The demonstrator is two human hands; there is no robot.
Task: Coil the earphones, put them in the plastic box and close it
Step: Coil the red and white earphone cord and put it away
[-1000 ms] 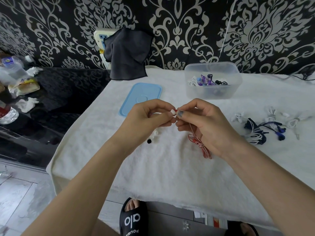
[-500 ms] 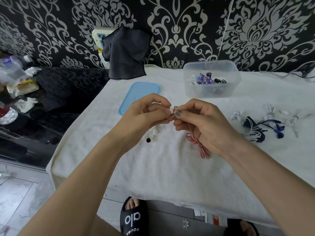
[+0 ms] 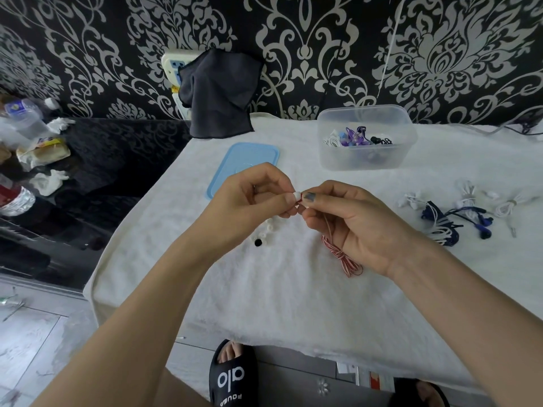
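My left hand [image 3: 252, 198] and my right hand [image 3: 352, 218] meet above the white-covered table [image 3: 264, 295], both pinching the top end of a red-and-white earphone cord [image 3: 340, 254]. Its coiled bundle hangs below my right hand and rests on the cloth. White earbuds with a black tip [image 3: 263, 235] lie under my left hand, partly hidden. The clear plastic box [image 3: 367, 136] stands open at the back with several coiled earphones inside. Its blue lid [image 3: 244, 163] lies flat to the left of it.
Several more earphones [image 3: 452, 218], white and dark blue, lie on the cloth at the right. A dark cloth [image 3: 219, 95] hangs over a socket at the back. Bottles and wrappers [image 3: 32, 142] sit on a dark surface at the left. My sandalled foot [image 3: 233, 374] shows below the table edge.
Both hands have stayed together on the cord's end, shifting only slightly. The coiled bundle hangs in the same place.
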